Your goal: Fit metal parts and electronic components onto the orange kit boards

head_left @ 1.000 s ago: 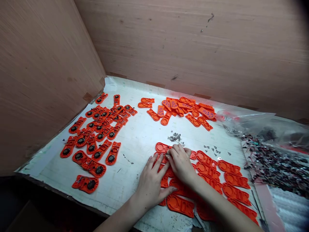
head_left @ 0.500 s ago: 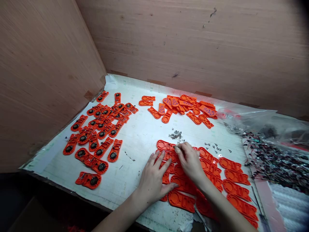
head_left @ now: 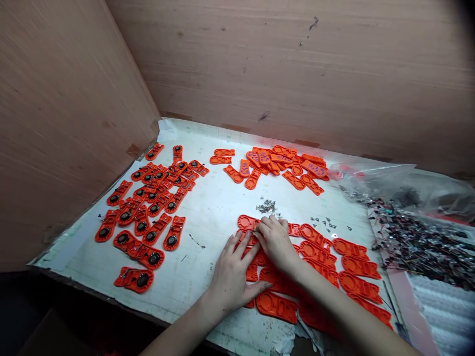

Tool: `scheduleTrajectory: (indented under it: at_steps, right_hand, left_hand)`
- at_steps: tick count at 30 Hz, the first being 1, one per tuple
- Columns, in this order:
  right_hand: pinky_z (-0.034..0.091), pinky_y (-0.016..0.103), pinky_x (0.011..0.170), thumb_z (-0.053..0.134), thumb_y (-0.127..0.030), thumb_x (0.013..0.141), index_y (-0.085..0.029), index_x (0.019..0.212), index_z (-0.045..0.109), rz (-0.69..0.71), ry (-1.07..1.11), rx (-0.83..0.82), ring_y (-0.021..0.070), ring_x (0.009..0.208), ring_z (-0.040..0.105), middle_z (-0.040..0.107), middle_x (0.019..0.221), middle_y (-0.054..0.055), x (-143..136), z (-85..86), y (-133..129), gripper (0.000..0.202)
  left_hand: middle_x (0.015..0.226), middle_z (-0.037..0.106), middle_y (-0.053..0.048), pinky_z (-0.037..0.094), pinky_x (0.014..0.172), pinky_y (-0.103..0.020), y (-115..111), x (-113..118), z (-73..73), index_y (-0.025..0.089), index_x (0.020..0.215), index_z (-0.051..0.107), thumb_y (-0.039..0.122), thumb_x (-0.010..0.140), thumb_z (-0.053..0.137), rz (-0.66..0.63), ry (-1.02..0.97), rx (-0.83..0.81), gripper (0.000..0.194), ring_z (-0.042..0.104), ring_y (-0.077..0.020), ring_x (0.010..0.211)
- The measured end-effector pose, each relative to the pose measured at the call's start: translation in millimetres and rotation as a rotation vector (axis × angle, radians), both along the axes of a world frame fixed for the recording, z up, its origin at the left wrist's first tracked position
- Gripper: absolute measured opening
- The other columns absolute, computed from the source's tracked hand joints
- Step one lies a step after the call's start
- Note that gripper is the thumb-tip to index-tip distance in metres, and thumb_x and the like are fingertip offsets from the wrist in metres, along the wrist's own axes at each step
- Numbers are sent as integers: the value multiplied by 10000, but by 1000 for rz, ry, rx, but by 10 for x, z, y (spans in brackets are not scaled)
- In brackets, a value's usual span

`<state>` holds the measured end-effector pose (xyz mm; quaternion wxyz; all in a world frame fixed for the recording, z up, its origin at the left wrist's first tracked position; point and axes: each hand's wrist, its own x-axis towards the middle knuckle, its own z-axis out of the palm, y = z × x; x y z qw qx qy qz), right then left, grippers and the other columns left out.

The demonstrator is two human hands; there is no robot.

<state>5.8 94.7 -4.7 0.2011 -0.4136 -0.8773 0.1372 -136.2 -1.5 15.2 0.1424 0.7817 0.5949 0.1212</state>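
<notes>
Rows of orange plastic housing halves (head_left: pixel 276 305) lie hollow side up on the white-covered table in front of me. My left hand (head_left: pixel 233 269) rests over the left column with its fingers spread, touching the housings. Beside it, my right hand (head_left: pixel 275 243) is closed, thumb and fingers pinched down at a housing in the second row from the back. What the pinch holds is hidden or too small to make out. Just behind the rows lies a small heap of tiny metal pieces (head_left: pixel 266 205), with several more scattered metal pieces (head_left: pixel 323 223) to its right.
Orange housings with round black speakers (head_left: pixel 142 226) are grouped at the left. A pile of orange shells (head_left: pixel 274 160), some printed, lies at the back. Wired components (head_left: pixel 426 247) and a clear plastic bag (head_left: pixel 393 180) sit at the right. Wooden panels (head_left: pixel 237 64) enclose the table.
My right hand has moved left and slightly nearer, from the back row to the housing by my left fingertips. My left hand stays spread on the housings. The view has shifted slightly.
</notes>
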Motion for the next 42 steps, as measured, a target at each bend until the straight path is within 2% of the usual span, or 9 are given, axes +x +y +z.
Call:
scheduleTrajectory:
  at_steps: [6,10,14,21,24,27,34,38,42]
  right_hand:
    - [278,360,764,457,-247,929,-244,1054,630,-16,104,149,200,886,461,583,962,62,307,-56,-142,213]
    - [259,401,840,471,-235,919,-225,1113,624,75,64,343,220,935,459,611,990,74,309,-138,-141,247]
    - [253,415,885,423,-201,930,-170,1116,613,110,37,380,233,979,455,627,942,78,234,-200,-135,268]
    - [265,423,862,433,-192,909,-204,1137,596,131,-28,251,238,968,457,615,1008,85,294,-57,-142,280]
    - [286,378,786,467,-234,902,-219,1052,621,-57,31,134,219,916,477,604,987,78,481,-10,69,216]
    - [292,334,721,464,-221,907,-202,938,633,-195,80,47,206,873,485,611,909,68,651,-52,361,173]
    - [260,348,742,522,-177,878,-246,893,657,10,-40,47,212,906,468,611,923,53,694,-157,760,153]
    - [273,379,771,502,-205,889,-201,852,620,5,74,-20,220,909,473,583,928,70,703,-44,667,123]
    - [357,344,757,472,-279,907,-196,829,544,90,413,-336,183,838,492,538,863,47,620,222,241,135]
  left_hand:
    - [1434,395,-117,342,1046,-556,-1,-9,-3,225,1367,419,590,715,636,6,-20,25,779,315,-344,1329]
    - [1432,400,-118,347,1046,-554,8,-9,-14,207,1376,409,582,702,652,10,-11,20,809,319,-350,1325]
    - [1438,391,-117,335,1060,-543,10,-12,-9,195,1366,424,578,708,645,6,3,16,792,310,-344,1333]
    - [1438,388,-133,337,1060,-535,3,11,-16,151,1394,369,604,712,623,1,35,30,857,296,-346,1339]
    - [1409,419,-162,329,1055,-548,56,84,9,108,1415,320,651,717,583,39,69,37,923,329,-365,1309]
    - [1350,479,-172,308,1045,-587,132,175,60,100,1385,385,668,721,561,83,127,30,892,394,-397,1233]
    - [1263,537,-143,238,1073,-602,171,190,57,137,1320,484,633,744,572,97,121,85,765,426,-357,1171]
    - [1295,490,-149,282,1042,-589,123,118,76,172,1350,448,476,804,596,130,-22,181,643,382,-346,1205]
    - [1164,571,-107,423,948,-431,71,150,217,210,1263,531,324,871,555,235,-490,98,409,494,-248,1097]
